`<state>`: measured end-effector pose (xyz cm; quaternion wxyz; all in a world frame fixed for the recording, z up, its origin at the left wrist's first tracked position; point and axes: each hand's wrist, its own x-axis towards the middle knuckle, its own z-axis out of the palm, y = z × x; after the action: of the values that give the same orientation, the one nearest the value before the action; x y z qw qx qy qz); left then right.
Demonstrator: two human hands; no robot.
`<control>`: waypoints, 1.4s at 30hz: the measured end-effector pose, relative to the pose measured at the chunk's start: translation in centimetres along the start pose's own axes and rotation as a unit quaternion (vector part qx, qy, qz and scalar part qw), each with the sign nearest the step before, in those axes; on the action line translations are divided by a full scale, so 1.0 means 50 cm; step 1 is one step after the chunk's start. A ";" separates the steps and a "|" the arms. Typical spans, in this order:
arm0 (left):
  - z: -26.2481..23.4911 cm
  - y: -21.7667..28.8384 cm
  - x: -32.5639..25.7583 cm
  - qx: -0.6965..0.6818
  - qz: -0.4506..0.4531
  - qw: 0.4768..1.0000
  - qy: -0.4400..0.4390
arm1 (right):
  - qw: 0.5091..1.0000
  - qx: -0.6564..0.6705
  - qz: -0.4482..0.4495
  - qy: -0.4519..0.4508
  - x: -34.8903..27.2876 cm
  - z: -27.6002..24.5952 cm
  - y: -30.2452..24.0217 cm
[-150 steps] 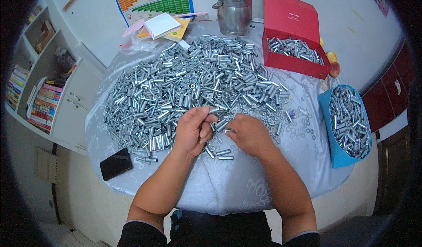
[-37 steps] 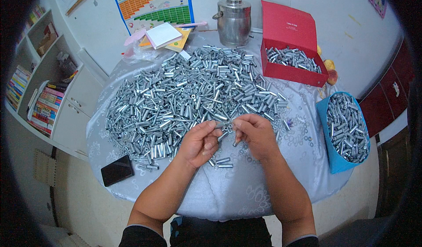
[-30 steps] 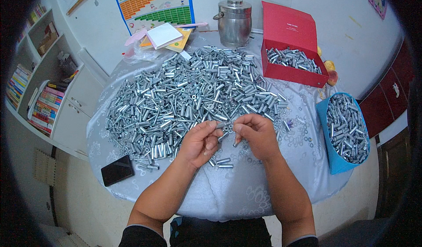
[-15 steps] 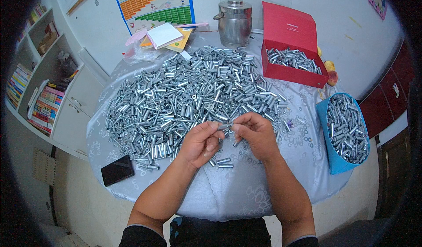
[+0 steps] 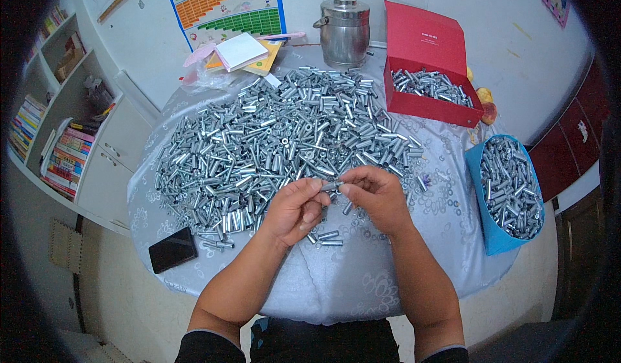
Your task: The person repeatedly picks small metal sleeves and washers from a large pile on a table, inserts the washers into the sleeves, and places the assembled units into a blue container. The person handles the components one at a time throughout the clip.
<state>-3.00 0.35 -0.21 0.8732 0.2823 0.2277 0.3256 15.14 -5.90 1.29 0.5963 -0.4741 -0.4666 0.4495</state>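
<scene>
Left hand [image 5: 296,209]: thumb and forefinger pinch the left end of a metal sleeve [image 5: 330,186], held level between the hands.
Right hand [image 5: 375,198]: thumb and forefinger closed at its right end (whether on it or on something smaller, I cannot tell).
Metal heap [image 5: 252,149]: loose, just beyond both hands.
Red box [image 5: 430,109]: lid raised, beyond the right hand.
Blue bin [image 5: 480,192]: full, far right.

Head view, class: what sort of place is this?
Probably a room in a home: a white bookcase, a colourful wall chart and a cloth-covered table heaped with metal tubes.
</scene>
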 end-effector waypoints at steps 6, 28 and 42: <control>0.000 -0.001 0.003 -0.007 -0.004 1.000 0.005 | 0.959 -0.230 -0.163 0.002 0.000 -0.011 -0.009; -0.004 -0.003 0.010 0.005 0.013 0.998 0.064 | 0.805 -0.530 -0.006 -0.267 -0.021 -0.058 -0.027; 0.007 -0.007 0.004 0.098 0.047 0.993 0.052 | 0.989 -0.143 -0.024 -0.009 -0.001 -0.035 0.003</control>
<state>-2.49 0.14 -0.22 0.8118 0.3600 0.2902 0.3566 16.84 -6.20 0.93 0.5283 -0.5391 -0.5430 0.3680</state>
